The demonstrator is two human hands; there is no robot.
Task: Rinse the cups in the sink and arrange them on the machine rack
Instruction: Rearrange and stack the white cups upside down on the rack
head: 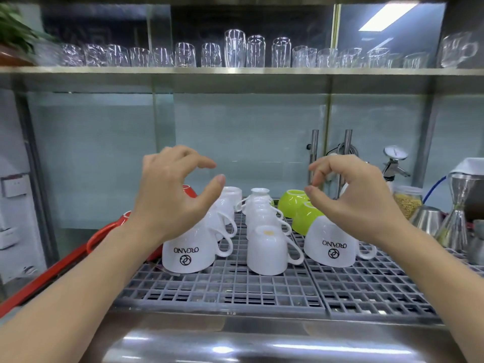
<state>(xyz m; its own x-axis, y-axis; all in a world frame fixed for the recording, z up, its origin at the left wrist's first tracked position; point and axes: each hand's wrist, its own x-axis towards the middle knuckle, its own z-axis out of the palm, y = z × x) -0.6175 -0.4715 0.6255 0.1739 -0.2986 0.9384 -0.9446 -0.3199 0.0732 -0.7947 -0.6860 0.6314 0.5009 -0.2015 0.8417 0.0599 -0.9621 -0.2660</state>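
Note:
Several white cups stand upside down on the grey grid rack (pixel 235 289) on top of the machine. A front left cup (pixel 188 254) and a front right cup (pixel 331 247) carry an ORGANO logo; a plain white cup (pixel 267 252) sits between them, with more white cups stacked in rows behind. Two green cups (pixel 303 214) lie inverted at the back right, and red cups (pixel 190 191) at the back left. My left hand (pixel 172 197) hovers above the left cup, fingers spread and empty. My right hand (pixel 356 197) hovers above the right cup, fingers apart and empty.
A steel shelf (pixel 241 72) overhead holds a row of clear glasses. Metal jiggers (pixel 457 221), a steel cup and a jar of grains (pixel 407 201) crowd the right side of the rack. A red machine edge (pixel 52 271) runs along the left. Shiny steel front (pixel 235 344) lies below.

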